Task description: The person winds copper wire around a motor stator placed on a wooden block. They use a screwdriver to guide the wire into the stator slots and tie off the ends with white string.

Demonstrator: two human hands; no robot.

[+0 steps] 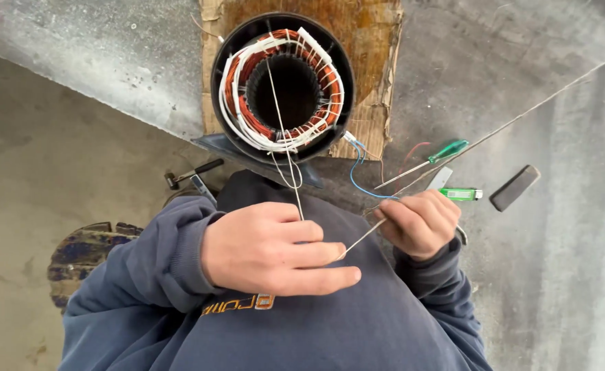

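Note:
A black motor stator (283, 86) with copper windings and white lacing stands on a piece of cardboard (374, 69). A thin white cord (280, 110) runs from its windings down to my left hand (275, 251), which pinches it between thumb and fingers in front of my blue sweatshirt. From there the cord passes right to my right hand (419, 223), a closed fist around it. A longer strand (522, 117) stretches away to the upper right.
A green-handled screwdriver (434, 156), a green lighter (462, 194) and a dark oblong block (514, 187) lie on the concrete at the right. Blue wire (354, 175) trails from the stator. A small hammer (194, 172) lies at the left.

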